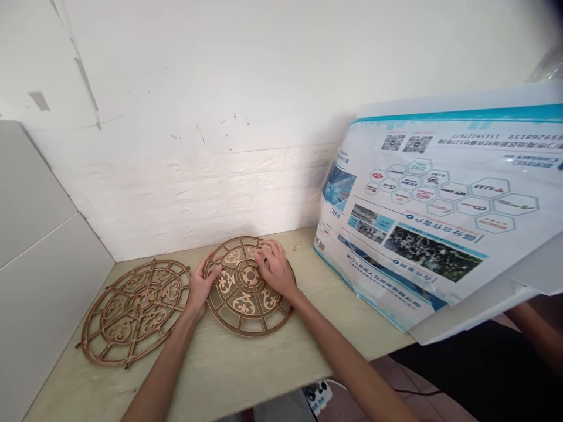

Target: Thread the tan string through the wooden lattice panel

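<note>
The left hand [203, 287] and right hand [275, 268] rest part-open on a fretted wooden disc [241, 306], neither clearly gripping. A second disc [136, 313] lies beside it.

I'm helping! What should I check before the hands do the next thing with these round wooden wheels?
1. Right hand on the wooden fretwork disc: ok, its fingers rest on top near the middle.
2. Left hand at that disc's left edge: ok, touching it.
3. Second wooden fretwork disc on the counter: ok, lying flat beside the first.
4. Second disc's rim: not ok, small spikes stick out.
5. Printed plastic sheet: ok, apart from both discs.
6. Underside of the first disc: cannot tell, hidden.
</note>
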`<state>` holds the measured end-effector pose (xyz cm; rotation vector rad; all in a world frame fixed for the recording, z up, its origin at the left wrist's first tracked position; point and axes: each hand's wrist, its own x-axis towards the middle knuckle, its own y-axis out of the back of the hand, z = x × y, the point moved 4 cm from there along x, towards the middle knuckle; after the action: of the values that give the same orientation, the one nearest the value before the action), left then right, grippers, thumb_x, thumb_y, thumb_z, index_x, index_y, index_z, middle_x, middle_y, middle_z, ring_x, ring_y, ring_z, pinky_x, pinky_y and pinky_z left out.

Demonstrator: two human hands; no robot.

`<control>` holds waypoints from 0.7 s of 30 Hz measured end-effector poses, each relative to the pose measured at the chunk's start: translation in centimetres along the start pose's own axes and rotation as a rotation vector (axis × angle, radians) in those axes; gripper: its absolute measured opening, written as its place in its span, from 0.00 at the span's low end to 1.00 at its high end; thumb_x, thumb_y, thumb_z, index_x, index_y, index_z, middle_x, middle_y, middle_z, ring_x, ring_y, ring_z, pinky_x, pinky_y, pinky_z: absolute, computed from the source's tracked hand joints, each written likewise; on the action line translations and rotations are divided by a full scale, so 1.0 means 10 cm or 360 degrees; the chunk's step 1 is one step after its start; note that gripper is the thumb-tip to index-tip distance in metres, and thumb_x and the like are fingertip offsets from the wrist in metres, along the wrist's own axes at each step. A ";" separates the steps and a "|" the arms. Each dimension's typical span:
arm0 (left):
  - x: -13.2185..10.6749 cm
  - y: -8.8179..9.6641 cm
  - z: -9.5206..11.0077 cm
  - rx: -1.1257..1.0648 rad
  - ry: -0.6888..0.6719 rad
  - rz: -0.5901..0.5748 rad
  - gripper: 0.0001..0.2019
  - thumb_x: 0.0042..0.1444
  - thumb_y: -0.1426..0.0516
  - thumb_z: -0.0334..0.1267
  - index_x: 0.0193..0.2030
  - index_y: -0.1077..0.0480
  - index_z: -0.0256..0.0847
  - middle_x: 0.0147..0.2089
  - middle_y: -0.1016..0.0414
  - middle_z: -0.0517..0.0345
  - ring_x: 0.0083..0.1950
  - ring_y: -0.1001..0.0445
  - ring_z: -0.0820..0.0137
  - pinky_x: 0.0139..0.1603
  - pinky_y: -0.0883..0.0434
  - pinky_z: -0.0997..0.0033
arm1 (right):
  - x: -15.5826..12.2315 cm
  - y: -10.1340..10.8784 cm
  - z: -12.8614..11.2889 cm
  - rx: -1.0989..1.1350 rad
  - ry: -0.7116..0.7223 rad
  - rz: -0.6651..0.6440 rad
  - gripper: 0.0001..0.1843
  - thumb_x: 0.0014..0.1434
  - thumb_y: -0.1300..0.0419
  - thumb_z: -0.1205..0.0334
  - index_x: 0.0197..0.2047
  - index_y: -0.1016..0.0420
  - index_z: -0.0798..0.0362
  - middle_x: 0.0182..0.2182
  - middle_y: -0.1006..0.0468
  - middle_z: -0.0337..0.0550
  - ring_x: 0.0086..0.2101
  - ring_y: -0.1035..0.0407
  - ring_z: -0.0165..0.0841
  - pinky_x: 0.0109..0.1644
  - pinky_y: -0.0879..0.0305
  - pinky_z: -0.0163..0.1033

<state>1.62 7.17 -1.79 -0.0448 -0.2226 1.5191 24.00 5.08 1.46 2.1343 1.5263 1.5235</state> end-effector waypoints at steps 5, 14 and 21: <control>-0.01 -0.01 0.01 0.0116 -0.0072 -0.0037 0.37 0.51 0.34 0.49 0.67 0.39 0.43 0.65 0.35 0.49 0.62 0.31 0.60 0.57 0.28 0.65 | -0.04 -0.09 -0.04 -0.0055 0.0079 -0.0177 0.18 0.64 0.51 0.49 0.42 0.28 0.52 0.56 0.34 0.47 0.60 0.45 0.35 0.67 0.43 0.47; -0.03 -0.06 0.03 0.0259 -0.0121 -0.0093 0.39 0.52 0.36 0.53 0.67 0.40 0.41 0.65 0.35 0.46 0.59 0.28 0.59 0.56 0.28 0.63 | 0.00 -0.05 -0.04 -0.0030 0.0004 -0.0243 0.16 0.65 0.55 0.54 0.39 0.31 0.53 0.55 0.33 0.44 0.58 0.43 0.35 0.65 0.42 0.48; -0.06 -0.09 0.08 0.0230 -0.0143 -0.0117 0.38 0.51 0.36 0.53 0.66 0.40 0.41 0.63 0.32 0.46 0.54 0.25 0.62 0.53 0.26 0.64 | -0.01 -0.08 -0.01 0.0015 -0.0013 -0.0189 0.15 0.64 0.52 0.53 0.35 0.32 0.54 0.54 0.33 0.45 0.57 0.42 0.35 0.65 0.42 0.48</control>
<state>2.39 6.41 -0.89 0.1451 -0.1836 1.4617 23.35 5.37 0.98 2.0124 1.6286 1.4698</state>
